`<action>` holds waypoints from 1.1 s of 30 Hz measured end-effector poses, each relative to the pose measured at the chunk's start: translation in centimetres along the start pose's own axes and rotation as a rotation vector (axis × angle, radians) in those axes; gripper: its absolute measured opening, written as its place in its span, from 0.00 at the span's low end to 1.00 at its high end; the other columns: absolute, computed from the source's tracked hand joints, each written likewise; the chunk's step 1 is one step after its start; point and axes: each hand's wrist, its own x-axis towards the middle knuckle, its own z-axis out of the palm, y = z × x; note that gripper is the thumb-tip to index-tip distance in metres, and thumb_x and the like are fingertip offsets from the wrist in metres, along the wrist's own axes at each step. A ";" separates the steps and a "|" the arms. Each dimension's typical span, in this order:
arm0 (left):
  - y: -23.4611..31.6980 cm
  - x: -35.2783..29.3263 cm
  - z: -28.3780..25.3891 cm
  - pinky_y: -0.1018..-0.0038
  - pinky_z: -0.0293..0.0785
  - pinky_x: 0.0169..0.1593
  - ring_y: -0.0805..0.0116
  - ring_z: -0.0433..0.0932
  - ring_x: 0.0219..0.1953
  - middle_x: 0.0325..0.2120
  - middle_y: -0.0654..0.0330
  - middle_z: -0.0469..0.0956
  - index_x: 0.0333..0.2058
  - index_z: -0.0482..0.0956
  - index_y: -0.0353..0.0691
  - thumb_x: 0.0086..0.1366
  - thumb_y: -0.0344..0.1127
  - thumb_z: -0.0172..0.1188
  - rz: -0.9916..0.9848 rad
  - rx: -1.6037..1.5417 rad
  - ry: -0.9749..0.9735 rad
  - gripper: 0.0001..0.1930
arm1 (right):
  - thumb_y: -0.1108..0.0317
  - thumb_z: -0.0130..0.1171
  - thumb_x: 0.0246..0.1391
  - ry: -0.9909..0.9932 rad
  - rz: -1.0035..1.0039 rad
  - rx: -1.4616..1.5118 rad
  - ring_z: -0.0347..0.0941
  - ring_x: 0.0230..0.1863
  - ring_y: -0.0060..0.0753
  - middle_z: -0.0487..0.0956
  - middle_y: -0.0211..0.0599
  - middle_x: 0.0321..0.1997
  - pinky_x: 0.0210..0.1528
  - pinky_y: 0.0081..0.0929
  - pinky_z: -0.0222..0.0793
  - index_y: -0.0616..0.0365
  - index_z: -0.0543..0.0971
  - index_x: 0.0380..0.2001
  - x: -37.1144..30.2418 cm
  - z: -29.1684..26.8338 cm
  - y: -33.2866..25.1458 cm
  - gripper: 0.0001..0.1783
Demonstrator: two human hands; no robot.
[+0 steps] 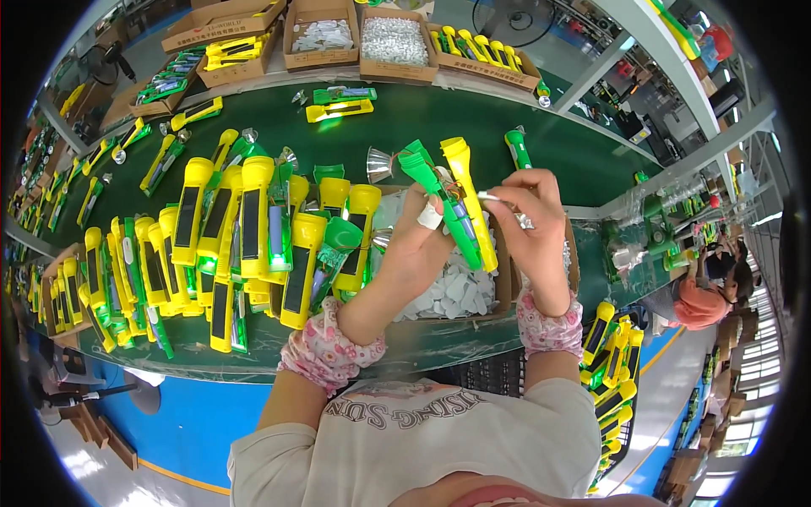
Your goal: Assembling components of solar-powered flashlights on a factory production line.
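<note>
My left hand (414, 258) is closed round an opened flashlight, with a white wrap on one finger. Its green half (463, 232) and yellow shell half (470, 198) stand side by side, tilted, and wiring shows between them. A silver reflector (380, 164) hangs off to the left of the green head. Close to the yellow shell, my right hand (538, 224) pinches a small white piece (488, 196) between thumb and fingers. Something shiny shows under that hand's fingers; I cannot tell what. Below both hands lie many flat white plastic pieces (456, 294) in a box.
Yellow-and-green flashlights (253, 220) are heaped on the green bench at left. Cartons of white parts (394, 42) and of flashlights (481, 52) line the far edge. A green hand press (655, 232) stands at right. More flashlights (612, 372) fill a crate beside me. Another person (705, 300) sits beyond.
</note>
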 end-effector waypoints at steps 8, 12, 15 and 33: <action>-0.2 0.9 -0.2 0.61 0.65 0.59 0.64 0.67 0.58 0.53 0.61 0.66 0.59 0.58 0.47 0.62 0.32 0.63 -0.002 0.039 -0.007 0.29 | 0.83 0.63 0.51 -0.067 0.081 0.397 0.67 0.32 0.17 0.75 0.29 0.33 0.34 0.15 0.62 0.61 0.79 0.46 1.5 0.2 -1.8 0.17; 0.3 1.1 -0.6 0.65 0.64 0.60 0.64 0.66 0.58 0.53 0.62 0.66 0.59 0.60 0.46 0.57 0.24 0.65 0.097 0.123 0.036 0.33 | 0.81 0.62 0.52 -0.143 0.072 0.490 0.69 0.33 0.19 0.77 0.31 0.34 0.36 0.17 0.63 0.63 0.80 0.44 2.3 -0.2 -1.5 0.14; 1.3 -0.2 -0.4 0.67 0.66 0.59 0.66 0.69 0.56 0.52 0.59 0.69 0.55 0.63 0.41 0.59 0.27 0.65 0.144 0.273 0.094 0.28 | 0.80 0.61 0.52 -0.210 0.012 0.491 0.71 0.36 0.24 0.78 0.34 0.36 0.38 0.20 0.64 0.64 0.81 0.43 2.4 0.5 -2.4 0.13; -1.6 1.0 -3.0 0.71 0.64 0.59 0.70 0.67 0.57 0.52 0.59 0.70 0.53 0.67 0.38 0.61 0.26 0.64 0.349 0.472 -0.097 0.23 | 0.82 0.58 0.55 -0.268 -0.090 0.309 0.69 0.38 0.32 0.70 0.39 0.40 0.39 0.21 0.65 0.61 0.74 0.46 0.8 0.4 0.8 0.15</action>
